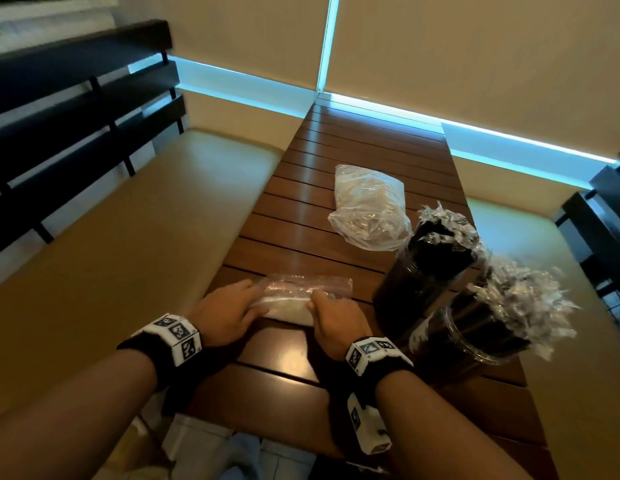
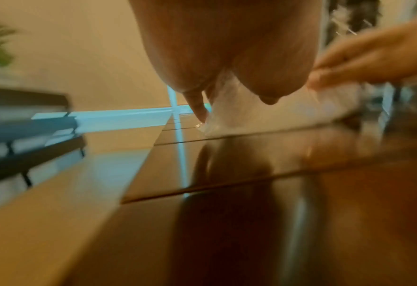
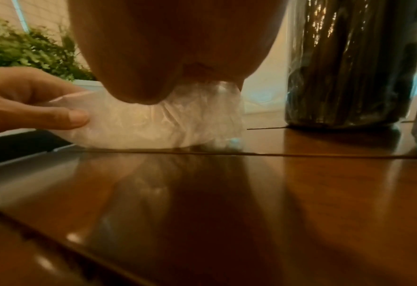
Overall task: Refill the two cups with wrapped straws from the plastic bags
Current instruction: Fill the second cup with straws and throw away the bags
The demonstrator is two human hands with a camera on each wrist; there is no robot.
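A flattened clear plastic bag (image 1: 287, 306) (image 2: 251, 120) (image 3: 153, 127) lies on the wooden table (image 1: 336, 154) close to me, partly folded over. My left hand (image 1: 232, 310) (image 3: 31, 102) pinches its left end between thumb and fingers. My right hand (image 1: 332, 317) (image 2: 374, 62) grips its right end with curled fingers. Two clear cups stand to the right of my hands, the farther cup (image 1: 426, 275) (image 3: 344, 77) and the nearer cup (image 1: 474, 334). Both are packed with black wrapped straws whose crinkled wrapper ends stick out at the top.
A second, crumpled plastic bag (image 1: 367, 209) lies farther back, just behind the cups. Beige benches run along the left (image 1: 128, 237) and right (image 1: 543, 271) of the narrow table. A green plant (image 3: 31, 48) stands off to the left.
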